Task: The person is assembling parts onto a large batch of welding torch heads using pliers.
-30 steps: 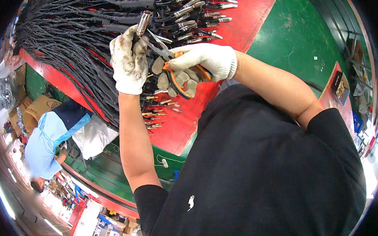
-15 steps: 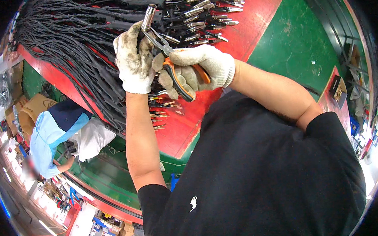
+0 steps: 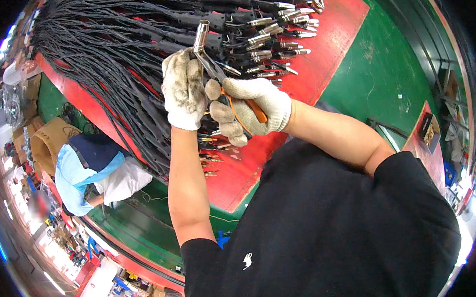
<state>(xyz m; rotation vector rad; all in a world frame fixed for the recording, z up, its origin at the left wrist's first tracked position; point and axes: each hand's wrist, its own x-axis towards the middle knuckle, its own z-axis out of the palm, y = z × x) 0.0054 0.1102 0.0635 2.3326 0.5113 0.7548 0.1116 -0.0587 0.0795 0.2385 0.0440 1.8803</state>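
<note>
My left hand (image 3: 183, 87), in a soiled white glove, is closed at the lower end of a shiny silver metal tube (image 3: 201, 35) that points upward. My right hand (image 3: 249, 107), gloved too, grips pliers (image 3: 256, 111) with orange and black handles. The grey jaws reach toward the tube's base beside my left fingers; whether they bite on it I cannot make out. Just beyond my hands lie many black cables (image 3: 99, 64) with silver metal ends (image 3: 262, 39). My left palm hides whatever joins the tube.
The cables cover a red tabletop (image 3: 339, 30) above a green floor (image 3: 374, 71). At the left, a person in light blue (image 3: 72, 173) bends down near a cardboard box (image 3: 49, 139). A small open box (image 3: 428, 130) rests on a red surface at the right.
The whole view has shifted, so the table and hands appear lower and further right. The pliers' handles look closer together in my right hand. The person at the left bends lower.
</note>
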